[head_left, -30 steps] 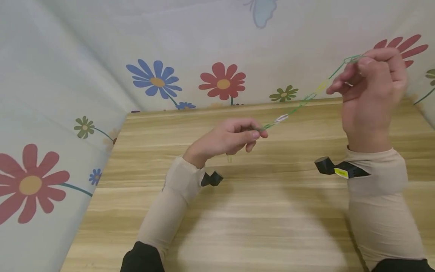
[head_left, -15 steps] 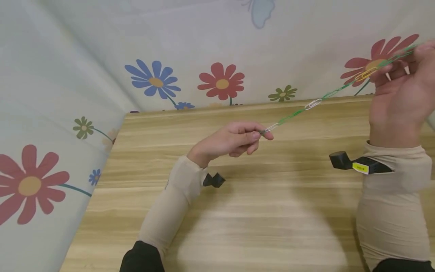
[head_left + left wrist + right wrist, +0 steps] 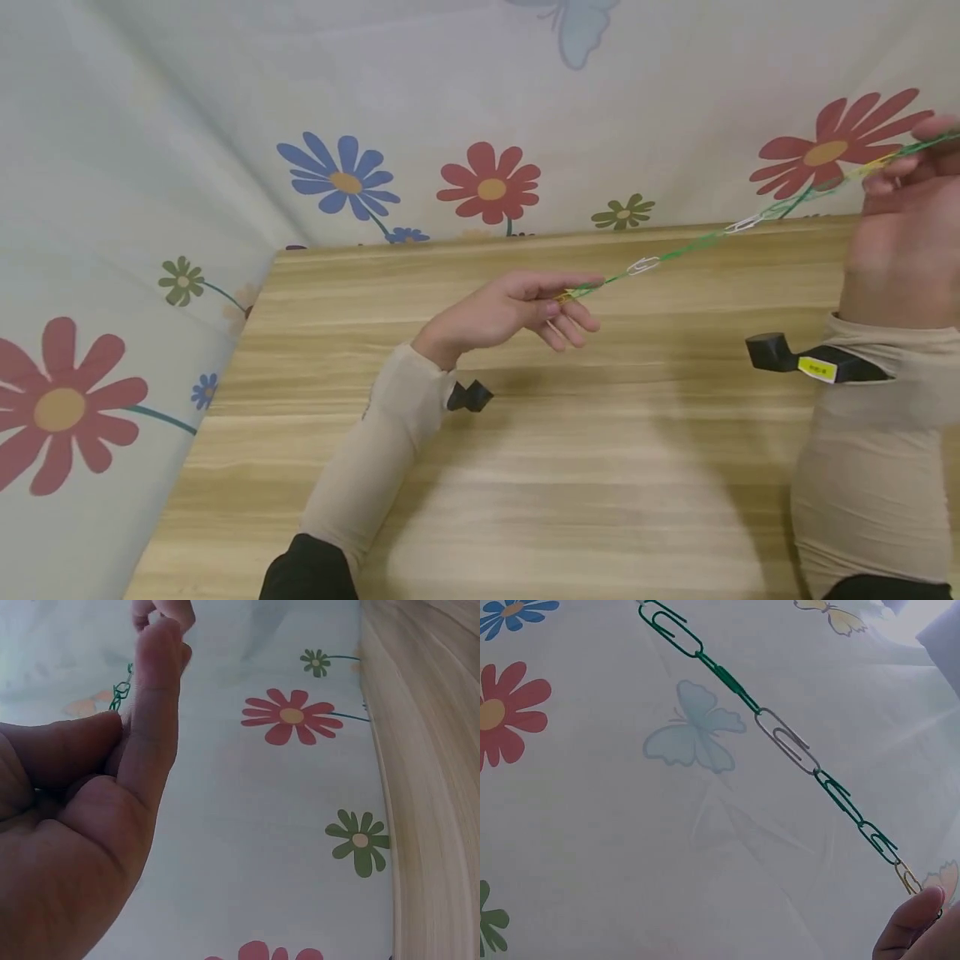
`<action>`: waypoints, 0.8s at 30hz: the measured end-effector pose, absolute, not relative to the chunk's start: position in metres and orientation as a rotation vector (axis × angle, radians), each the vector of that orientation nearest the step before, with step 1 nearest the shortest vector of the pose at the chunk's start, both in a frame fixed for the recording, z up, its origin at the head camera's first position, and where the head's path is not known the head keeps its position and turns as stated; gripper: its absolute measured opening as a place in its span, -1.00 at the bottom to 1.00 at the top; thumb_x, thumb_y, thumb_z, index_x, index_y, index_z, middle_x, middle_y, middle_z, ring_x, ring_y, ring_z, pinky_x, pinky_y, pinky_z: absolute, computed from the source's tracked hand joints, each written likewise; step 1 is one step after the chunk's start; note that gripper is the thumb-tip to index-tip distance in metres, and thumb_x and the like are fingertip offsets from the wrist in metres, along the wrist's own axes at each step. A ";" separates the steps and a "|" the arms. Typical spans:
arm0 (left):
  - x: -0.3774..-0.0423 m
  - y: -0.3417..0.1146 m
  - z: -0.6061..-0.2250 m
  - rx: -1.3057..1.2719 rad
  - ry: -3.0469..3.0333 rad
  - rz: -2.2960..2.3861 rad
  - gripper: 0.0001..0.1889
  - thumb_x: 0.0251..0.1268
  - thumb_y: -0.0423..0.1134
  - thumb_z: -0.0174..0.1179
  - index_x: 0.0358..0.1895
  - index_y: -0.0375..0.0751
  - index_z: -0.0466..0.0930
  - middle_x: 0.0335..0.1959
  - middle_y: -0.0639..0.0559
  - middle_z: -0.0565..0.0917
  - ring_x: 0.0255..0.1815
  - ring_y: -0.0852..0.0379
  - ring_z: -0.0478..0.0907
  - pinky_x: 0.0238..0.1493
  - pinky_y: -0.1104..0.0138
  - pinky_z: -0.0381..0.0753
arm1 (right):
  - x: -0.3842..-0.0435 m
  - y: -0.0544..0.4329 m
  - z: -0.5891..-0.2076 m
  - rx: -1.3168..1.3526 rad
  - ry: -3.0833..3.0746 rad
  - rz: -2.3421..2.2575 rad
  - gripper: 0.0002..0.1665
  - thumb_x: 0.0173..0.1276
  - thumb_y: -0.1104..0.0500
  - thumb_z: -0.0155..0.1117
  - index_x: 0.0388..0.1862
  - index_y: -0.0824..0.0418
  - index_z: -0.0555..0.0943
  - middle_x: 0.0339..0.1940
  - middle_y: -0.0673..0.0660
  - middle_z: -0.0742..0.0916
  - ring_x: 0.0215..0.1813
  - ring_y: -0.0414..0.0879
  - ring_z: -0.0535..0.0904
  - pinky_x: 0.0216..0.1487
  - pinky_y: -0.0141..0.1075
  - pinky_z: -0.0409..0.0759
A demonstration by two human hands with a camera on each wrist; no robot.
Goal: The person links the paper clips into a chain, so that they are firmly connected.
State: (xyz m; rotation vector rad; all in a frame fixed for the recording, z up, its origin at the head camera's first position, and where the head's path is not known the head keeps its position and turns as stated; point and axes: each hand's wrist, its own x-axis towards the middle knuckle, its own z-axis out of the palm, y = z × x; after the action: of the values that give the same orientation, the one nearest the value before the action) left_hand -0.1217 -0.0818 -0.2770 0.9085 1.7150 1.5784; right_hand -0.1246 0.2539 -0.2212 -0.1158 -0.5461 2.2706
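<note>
A chain of linked paper clips [image 3: 642,266], coloured green, white and yellow, stretches taut and slanting between the two hands, above the wooden table. At its lower end my left hand [image 3: 502,317] pinches a yellow clip between thumb and index finger, the other fingers spread loosely. My right hand [image 3: 907,233], partly cut off by the head view's right edge, holds the raised end. The right wrist view shows its thumb [image 3: 930,900] pressed over the chain beside a yellow clip [image 3: 907,877]. Only a short green stretch [image 3: 120,696] shows past the left thumb in the left wrist view.
The wooden table [image 3: 585,500] runs back to a pale cloth wall [image 3: 420,75] printed with flowers and a butterfly. Another cloth panel [image 3: 90,208] stands along the left side. A black camera [image 3: 817,362] is strapped at the right wrist, another [image 3: 471,397] at the left.
My right hand has moved right, drawing more clips out past the left fingers. The span between the hands is longer. My left hand stays nearly in place, its fingers now straighter.
</note>
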 end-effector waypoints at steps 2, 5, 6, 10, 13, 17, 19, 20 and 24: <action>-0.123 -0.084 -0.277 0.915 1.718 1.592 -0.47 0.55 -0.57 -0.20 0.53 -0.31 0.22 0.14 -0.21 0.65 0.06 -0.09 0.67 0.07 0.04 0.64 | -0.126 0.254 -0.222 -0.131 -0.614 2.285 -0.56 0.71 0.26 -0.24 -0.26 0.55 0.48 -0.42 0.26 0.53 -0.56 -0.06 0.35 -0.61 -0.42 0.29; -0.124 -0.087 -0.275 0.900 1.756 1.588 -0.43 0.55 -0.57 -0.21 0.56 -0.22 0.20 0.20 -0.18 0.62 0.14 -0.06 0.65 0.09 0.06 0.64 | -0.124 0.251 -0.222 -0.120 -0.739 2.265 -0.64 0.68 0.28 -0.15 -0.27 0.48 0.48 -0.38 0.26 0.53 -0.48 -0.05 0.39 -0.53 -0.39 0.39; -0.124 -0.088 -0.274 0.884 1.777 1.587 -0.42 0.55 -0.57 -0.21 0.56 -0.18 0.20 0.20 -0.18 0.63 0.14 -0.04 0.65 0.08 0.07 0.64 | -0.123 0.249 -0.222 -0.106 -0.797 2.235 -0.68 0.66 0.30 -0.10 -0.28 0.47 0.49 -0.39 0.25 0.52 -0.45 -0.05 0.39 -0.49 -0.38 0.44; -0.126 -0.092 -0.271 0.822 1.875 1.600 -0.48 0.57 -0.52 -0.13 0.50 -0.15 0.29 0.10 -0.18 0.68 0.08 -0.02 0.68 -0.02 0.09 0.69 | -0.119 0.245 -0.219 -0.004 -0.902 2.194 -0.78 0.58 0.36 0.03 -0.32 0.45 0.47 -0.44 0.26 0.43 -0.45 0.05 0.38 -0.44 -0.28 0.53; -0.128 -0.093 -0.268 0.768 1.928 1.643 -0.66 0.57 -0.47 -0.05 0.31 -0.28 0.39 0.03 -0.19 0.72 0.04 -0.03 0.70 -0.07 0.07 0.70 | -0.117 0.243 -0.216 0.074 -0.946 2.252 -0.82 0.55 0.36 0.07 -0.30 0.45 0.45 -0.47 0.26 0.39 -0.59 0.05 0.27 -0.62 -0.31 0.33; -0.130 -0.094 -0.268 0.703 1.991 1.711 -0.85 0.54 -0.41 0.07 0.05 -0.36 0.45 -0.06 -0.17 0.75 -0.01 -0.05 0.72 -0.09 0.04 0.70 | -0.116 0.241 -0.213 0.132 -1.020 2.323 -0.86 0.49 0.39 0.16 -0.27 0.45 0.43 -0.51 0.25 0.39 -0.70 -0.02 0.15 -0.65 -0.36 0.00; -0.131 -0.094 -0.269 0.691 2.004 1.762 -0.87 0.50 -0.40 0.13 -0.01 -0.38 0.50 -0.10 -0.17 0.76 -0.04 -0.06 0.72 -0.09 0.05 0.70 | -0.115 0.241 -0.213 0.151 -1.044 2.362 -0.86 0.44 0.44 0.20 -0.29 0.48 0.43 -0.54 0.26 0.42 -0.71 -0.02 0.21 -0.68 -0.38 -0.02; -0.132 -0.093 -0.270 0.692 2.004 1.796 -0.87 0.48 -0.41 0.16 -0.02 -0.38 0.53 -0.12 -0.17 0.76 -0.06 -0.07 0.73 -0.09 0.06 0.71 | -0.115 0.241 -0.214 0.171 -1.071 2.370 -0.85 0.41 0.46 0.22 -0.30 0.50 0.43 -0.56 0.27 0.44 -0.71 -0.03 0.23 -0.68 -0.38 -0.03; -0.132 -0.090 -0.274 0.770 1.949 1.989 -0.87 0.41 -0.49 0.18 -0.06 -0.44 0.61 -0.19 -0.20 0.74 -0.17 -0.09 0.72 -0.11 0.08 0.71 | -0.112 0.238 -0.217 0.283 -1.239 2.382 -0.80 0.36 0.46 0.28 -0.32 0.57 0.43 -0.61 0.29 0.49 -0.74 -0.02 0.25 -0.70 -0.33 -0.03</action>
State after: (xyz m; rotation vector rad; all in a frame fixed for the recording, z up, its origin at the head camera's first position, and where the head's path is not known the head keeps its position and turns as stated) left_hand -0.1324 -0.0904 -0.2737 0.7701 1.9493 1.9888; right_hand -0.1123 0.2378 -0.2169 0.2830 -1.2392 2.3820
